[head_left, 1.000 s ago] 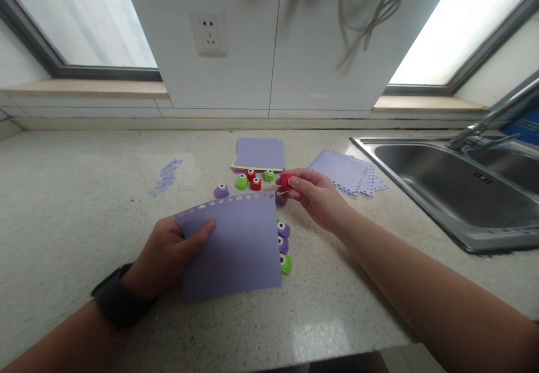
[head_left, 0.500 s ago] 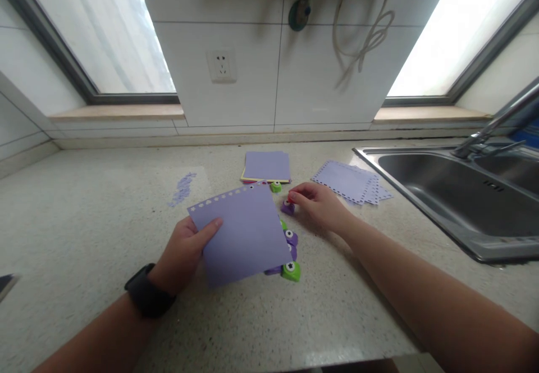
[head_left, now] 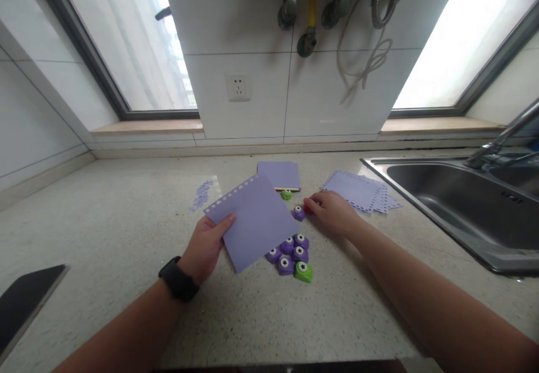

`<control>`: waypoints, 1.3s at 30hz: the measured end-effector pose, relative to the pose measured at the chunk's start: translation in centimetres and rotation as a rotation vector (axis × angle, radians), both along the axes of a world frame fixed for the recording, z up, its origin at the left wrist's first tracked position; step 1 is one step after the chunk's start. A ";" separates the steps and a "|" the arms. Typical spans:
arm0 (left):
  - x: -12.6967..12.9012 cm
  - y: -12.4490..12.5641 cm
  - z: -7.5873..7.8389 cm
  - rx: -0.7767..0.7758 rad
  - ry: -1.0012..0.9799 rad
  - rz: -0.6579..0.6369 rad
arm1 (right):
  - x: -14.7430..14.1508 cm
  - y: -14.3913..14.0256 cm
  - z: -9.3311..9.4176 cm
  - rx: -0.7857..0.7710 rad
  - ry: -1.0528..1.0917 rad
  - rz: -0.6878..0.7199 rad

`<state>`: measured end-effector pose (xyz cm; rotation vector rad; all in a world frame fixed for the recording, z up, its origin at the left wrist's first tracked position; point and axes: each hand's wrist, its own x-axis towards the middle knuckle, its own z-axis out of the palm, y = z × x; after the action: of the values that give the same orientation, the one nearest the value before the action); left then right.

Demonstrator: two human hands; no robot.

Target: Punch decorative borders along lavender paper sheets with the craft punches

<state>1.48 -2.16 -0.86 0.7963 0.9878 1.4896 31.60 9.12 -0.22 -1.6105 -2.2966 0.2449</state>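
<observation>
- Left hand [head_left: 206,244] was pinched on the lower-left edge of the purple paper sheet [head_left: 255,221], thumb on top, fingers under; the sheet was lifted off the bench [head_left: 105,215] and tilted, its punched border along the upper-left edge.
- The sheet sat just left of frame centre, its lower corner overlapping the cluster of small punches [head_left: 290,252] at 5 o'clock from it.
- My read: the sheet was light, thin and floppy; one edge grip let it sag but was enough to hold it. It would crease easily and the perforated border looked like the weak line, so hold on a plain edge away from the holes.
- Right hand [head_left: 332,213] rested on the bench at 3 o'clock from the sheet, fingers curled together over a red punch [head_left: 308,209], mostly hidden; the grip looked closed on it, though I couldn't tell how firmly.
- A purple punch [head_left: 298,213] stood just beside those fingertips; a green punch [head_left: 287,194] sat at 11 o'clock from it.
- My read: the punches were small, hard plastic, light and rigid; take them by the sides between thumb and finger.
- Stack of plain sheets [head_left: 279,174] at 12 o'clock; stack of punched sheets [head_left: 357,190] at 2 o'clock from the right hand, near the sink [head_left: 455,204].
- Purple paper scraps [head_left: 201,194] lay at 10 o'clock from the held sheet.
</observation>
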 end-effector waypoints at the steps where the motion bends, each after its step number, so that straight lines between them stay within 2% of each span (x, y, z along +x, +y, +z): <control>1: 0.0 0.0 0.0 0.001 -0.015 0.003 | 0.0 0.1 0.0 0.008 -0.009 0.006; 7: -0.3 0.1 -0.2 0.027 -0.063 -0.020 | -0.3 -0.1 0.2 -0.019 0.015 -0.004; 13: -0.3 0.2 -0.1 0.037 -0.085 -0.020 | -0.5 0.1 0.0 -0.027 0.212 -0.112; 17: -0.3 0.2 0.0 0.049 -0.085 -0.025 | -0.4 0.2 -0.2 -0.001 0.272 -0.114; 21: -0.3 0.2 -0.1 0.052 -0.091 -0.026 | -0.3 0.0 0.0 -0.055 0.270 -0.107; 34: -0.6 0.7 -0.6 0.019 -0.148 0.017 | -0.4 -0.3 0.4 -0.110 0.230 0.013; 39: -0.6 0.7 -0.5 0.019 -0.145 0.043 | 0.2 -0.7 1.0 -0.185 0.150 0.166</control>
<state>0.84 -1.47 -1.39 0.6748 0.8879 1.5725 31.81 8.43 0.74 -1.4287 -2.3494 0.6123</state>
